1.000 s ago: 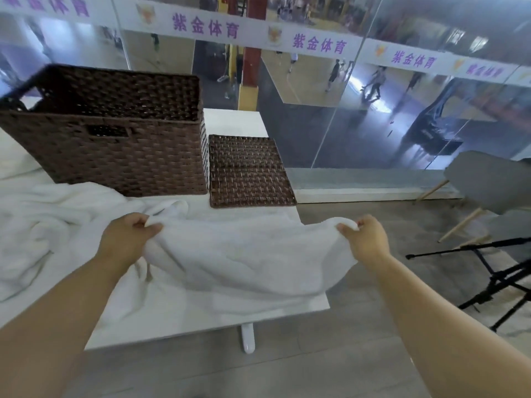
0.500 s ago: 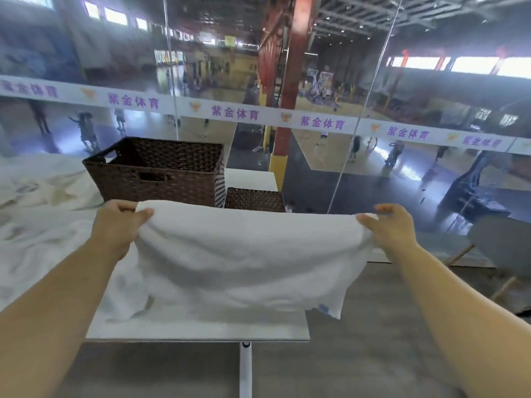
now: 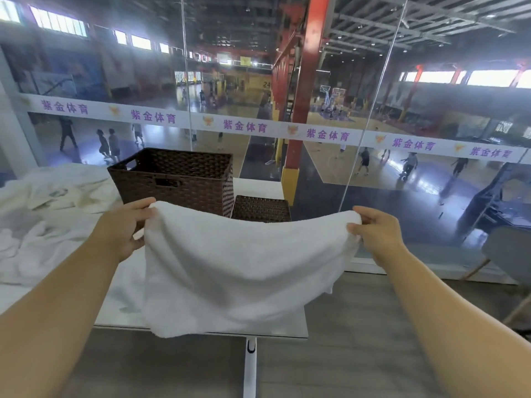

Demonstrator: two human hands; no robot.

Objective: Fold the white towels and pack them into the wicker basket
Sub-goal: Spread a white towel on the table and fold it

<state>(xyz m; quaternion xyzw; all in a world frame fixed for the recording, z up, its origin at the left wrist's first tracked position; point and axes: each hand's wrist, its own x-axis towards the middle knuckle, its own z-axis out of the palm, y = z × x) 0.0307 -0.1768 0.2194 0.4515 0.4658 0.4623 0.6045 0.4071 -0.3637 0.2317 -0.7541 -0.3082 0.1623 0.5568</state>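
Observation:
A white towel [image 3: 238,271] hangs spread in the air in front of me, over the near edge of the white table [image 3: 298,326]. My left hand [image 3: 123,228] pinches its upper left corner and my right hand [image 3: 376,231] pinches its upper right corner. The top edge sags a little between them. Behind the towel stands the dark brown wicker basket [image 3: 178,179], open at the top, its inside hidden from here. Its flat wicker lid [image 3: 260,208] lies on the table to the basket's right, partly hidden by the towel.
A heap of crumpled white towels [image 3: 48,214] covers the left part of the table. A glass wall [image 3: 373,156] rises just behind the table. A grey chair [image 3: 508,254] stands at the right on the grey floor.
Both hands have lifted the towel off the table and stretched it out in the air. My view has tilted up, so the basket now sits farther away and lower in view.

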